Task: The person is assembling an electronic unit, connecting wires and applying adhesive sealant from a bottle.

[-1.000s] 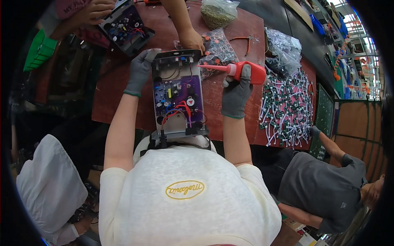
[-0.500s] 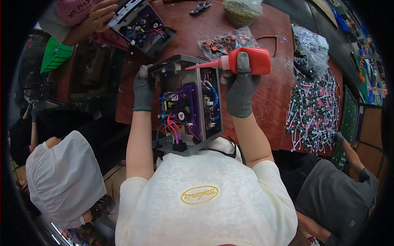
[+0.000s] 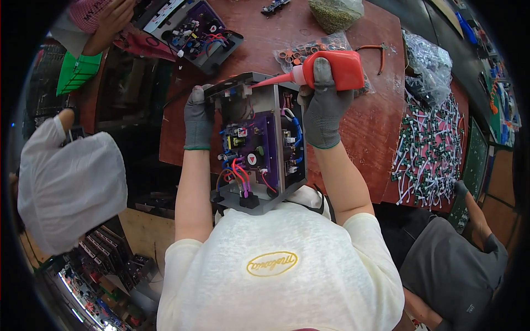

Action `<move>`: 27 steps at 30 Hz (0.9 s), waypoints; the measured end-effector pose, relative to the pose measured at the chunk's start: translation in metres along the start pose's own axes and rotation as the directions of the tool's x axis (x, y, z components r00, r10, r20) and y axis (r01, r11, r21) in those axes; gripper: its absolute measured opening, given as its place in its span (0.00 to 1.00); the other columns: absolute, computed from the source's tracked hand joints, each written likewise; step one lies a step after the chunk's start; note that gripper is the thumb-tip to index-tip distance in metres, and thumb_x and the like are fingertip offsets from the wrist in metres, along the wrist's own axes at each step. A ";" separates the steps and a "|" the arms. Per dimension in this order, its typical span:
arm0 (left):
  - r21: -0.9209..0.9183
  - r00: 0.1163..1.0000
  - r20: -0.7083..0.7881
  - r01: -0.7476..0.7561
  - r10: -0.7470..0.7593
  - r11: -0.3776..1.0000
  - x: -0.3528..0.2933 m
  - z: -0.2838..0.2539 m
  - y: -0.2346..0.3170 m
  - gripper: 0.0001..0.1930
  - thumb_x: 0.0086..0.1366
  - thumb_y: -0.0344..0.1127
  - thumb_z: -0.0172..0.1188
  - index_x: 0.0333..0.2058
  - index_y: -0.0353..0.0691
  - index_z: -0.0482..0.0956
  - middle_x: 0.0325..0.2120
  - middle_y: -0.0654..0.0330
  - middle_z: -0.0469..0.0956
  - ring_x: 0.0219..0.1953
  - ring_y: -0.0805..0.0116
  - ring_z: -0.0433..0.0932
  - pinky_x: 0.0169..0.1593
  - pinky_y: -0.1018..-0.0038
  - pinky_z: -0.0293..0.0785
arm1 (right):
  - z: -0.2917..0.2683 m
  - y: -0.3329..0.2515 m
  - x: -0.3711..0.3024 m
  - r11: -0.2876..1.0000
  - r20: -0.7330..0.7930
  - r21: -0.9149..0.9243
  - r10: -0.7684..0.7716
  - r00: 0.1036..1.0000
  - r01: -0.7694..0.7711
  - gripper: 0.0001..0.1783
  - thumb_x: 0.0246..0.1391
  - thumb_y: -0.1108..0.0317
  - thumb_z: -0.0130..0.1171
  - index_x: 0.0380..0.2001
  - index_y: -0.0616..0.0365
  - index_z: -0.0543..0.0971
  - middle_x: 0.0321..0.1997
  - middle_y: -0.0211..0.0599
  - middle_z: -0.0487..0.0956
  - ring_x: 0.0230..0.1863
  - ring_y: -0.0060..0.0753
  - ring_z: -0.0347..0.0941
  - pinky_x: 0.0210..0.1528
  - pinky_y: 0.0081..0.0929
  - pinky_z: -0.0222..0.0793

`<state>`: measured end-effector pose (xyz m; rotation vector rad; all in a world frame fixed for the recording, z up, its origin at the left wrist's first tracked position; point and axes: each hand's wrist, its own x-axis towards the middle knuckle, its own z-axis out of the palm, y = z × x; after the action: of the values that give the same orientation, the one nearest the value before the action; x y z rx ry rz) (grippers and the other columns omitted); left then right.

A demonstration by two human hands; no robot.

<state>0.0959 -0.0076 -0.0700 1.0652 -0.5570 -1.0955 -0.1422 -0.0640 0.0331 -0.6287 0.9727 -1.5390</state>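
Observation:
A metal chassis [image 3: 264, 154] with a purple circuit board and red, pink and blue wires stands tilted in front of my chest. My gloved left hand [image 3: 199, 118] grips its upper left edge, with the thumb on the rim. In my gloved right hand [image 3: 326, 110] is a red squeeze bottle [image 3: 345, 69], lying on its side with the thumb across it. Its long tapered nozzle points left, and the tip is at the chassis's upper edge, near a small white connector. Some right-hand fingers are hidden behind the bottle and the chassis corner.
On the red table [image 3: 370, 143] lie a bag of orange-and-black rings [image 3: 298, 52], orange-handled pliers [image 3: 382, 58] and a bag of greenish grains [image 3: 335, 15]. At right are many white-wired connectors [image 3: 430, 149]. Another person's hand [image 3: 116, 16] is near a second chassis [image 3: 201, 41]. Co-workers sit on both sides.
The nozzle has come down to the chassis's upper edge as the bottle tilts, its tip lower than its body. The left co-worker has shifted. My view has moved slightly.

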 end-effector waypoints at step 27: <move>-0.027 0.998 0.055 0.020 -0.018 0.999 0.006 -0.011 -0.006 0.20 0.66 0.52 0.55 0.39 0.39 0.79 0.33 0.64 0.79 0.35 0.74 0.75 0.41 0.77 0.69 | 0.004 -0.006 0.001 0.999 0.026 -0.023 0.032 0.999 -0.032 0.14 0.51 0.58 0.65 0.31 0.58 0.77 0.19 0.26 0.74 0.15 0.14 0.66 0.14 0.14 0.59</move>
<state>0.1043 -0.0091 -0.0807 1.0204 -0.5749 -1.1490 -0.1426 -0.0662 0.0399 -0.6445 0.9768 -1.4901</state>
